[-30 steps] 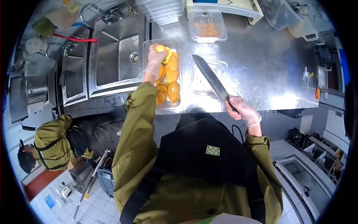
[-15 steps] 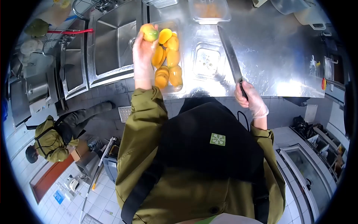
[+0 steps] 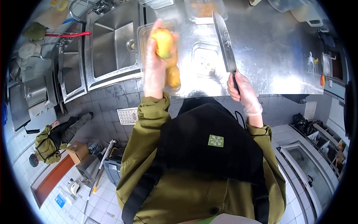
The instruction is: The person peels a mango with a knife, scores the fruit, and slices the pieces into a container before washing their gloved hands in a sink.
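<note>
My left hand (image 3: 154, 71), in a clear glove, holds a yellow mango (image 3: 163, 42) with a green patch, its fingers around the fruit. It is raised over a clear plastic tray (image 3: 141, 44) and hides much of it. Other yellow mangoes (image 3: 173, 76) lie in that tray. A large knife (image 3: 224, 46) is in my gloved right hand (image 3: 245, 92), fingers closed around the black handle. The blade points away from me, its broad side showing. Between the two hands, a shallow clear container (image 3: 194, 59) on the counter has small bits in it.
A clear container (image 3: 220, 18) with orange contents stands at the back of the steel counter (image 3: 268, 56). Sinks (image 3: 112, 48) adjoin on the left. Pitchers (image 3: 309, 16) stand at the back right. A co-worker (image 3: 50, 143) is behind on the left, near a cardboard box (image 3: 77, 152).
My left hand has moved right with the mango, now covering more of the tray. The knife has turned to show its broad side and shifted slightly left. The co-worker's posture has changed.
</note>
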`<control>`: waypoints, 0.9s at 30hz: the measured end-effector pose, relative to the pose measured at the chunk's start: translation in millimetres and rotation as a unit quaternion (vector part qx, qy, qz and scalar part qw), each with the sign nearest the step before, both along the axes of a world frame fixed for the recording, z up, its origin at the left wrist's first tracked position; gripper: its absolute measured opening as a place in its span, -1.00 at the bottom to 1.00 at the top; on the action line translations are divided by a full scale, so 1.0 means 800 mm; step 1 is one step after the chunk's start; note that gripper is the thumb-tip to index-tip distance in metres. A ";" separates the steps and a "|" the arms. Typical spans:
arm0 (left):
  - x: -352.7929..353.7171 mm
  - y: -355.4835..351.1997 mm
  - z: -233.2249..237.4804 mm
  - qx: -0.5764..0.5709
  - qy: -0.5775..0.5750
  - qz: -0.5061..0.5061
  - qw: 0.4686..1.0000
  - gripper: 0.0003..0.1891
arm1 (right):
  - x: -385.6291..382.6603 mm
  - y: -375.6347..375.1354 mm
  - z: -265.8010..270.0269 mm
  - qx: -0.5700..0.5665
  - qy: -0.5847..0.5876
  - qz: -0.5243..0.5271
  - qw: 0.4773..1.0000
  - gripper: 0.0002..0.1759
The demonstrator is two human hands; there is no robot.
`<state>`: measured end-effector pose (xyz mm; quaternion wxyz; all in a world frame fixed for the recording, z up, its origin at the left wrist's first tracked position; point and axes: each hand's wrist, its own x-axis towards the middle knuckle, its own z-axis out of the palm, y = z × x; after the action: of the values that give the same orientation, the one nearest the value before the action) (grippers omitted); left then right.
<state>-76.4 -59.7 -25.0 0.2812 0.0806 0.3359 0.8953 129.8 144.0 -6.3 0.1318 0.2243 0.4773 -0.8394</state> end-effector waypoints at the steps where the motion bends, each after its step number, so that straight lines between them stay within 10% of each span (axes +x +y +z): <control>1: 0.012 0.008 0.001 -0.047 0.004 -0.013 0.999 -0.23 | -0.003 -0.005 0.003 0.014 0.012 -0.019 1.000 -0.55; 8: 0.101 0.051 0.042 -0.126 0.093 -0.034 0.987 -0.45 | -0.043 -0.056 0.036 0.307 0.153 -0.108 0.933 -0.50; 27: 0.140 0.071 0.062 -0.168 0.040 0.039 0.984 -0.51 | -0.043 -0.065 0.035 0.139 0.173 -0.179 0.958 -0.50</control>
<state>35.9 -2.6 24.3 0.2417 0.0543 0.4956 0.8324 95.4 92.3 21.6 -0.1382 0.1732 0.5571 -0.8003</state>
